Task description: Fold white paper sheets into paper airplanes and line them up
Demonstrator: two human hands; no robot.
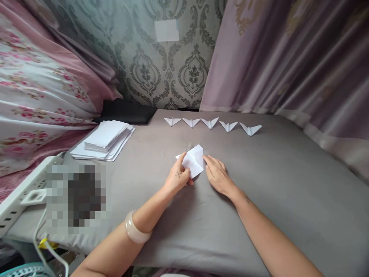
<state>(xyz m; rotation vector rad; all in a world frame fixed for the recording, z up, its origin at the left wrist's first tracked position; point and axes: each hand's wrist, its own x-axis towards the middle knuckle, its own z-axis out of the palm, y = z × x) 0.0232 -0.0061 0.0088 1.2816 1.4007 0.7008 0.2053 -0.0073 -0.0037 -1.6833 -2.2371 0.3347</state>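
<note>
A partly folded white paper sheet (193, 160) lies on the grey cloth surface (259, 200) in the middle. My left hand (178, 177) pinches its lower left edge between thumb and fingers. My right hand (216, 174) lies flat beside the sheet, fingertips pressing on its right edge. Behind them, several finished white paper planes (210, 123) stand in a row, wings spread, noses toward me.
A stack of white paper sheets (104, 139) sits at the left, with a black cloth (127, 111) behind it. Floral bedding rises on the left, a purple curtain on the right, patterned wallpaper at the back. A white rack edge (17, 200) and a cable are at lower left.
</note>
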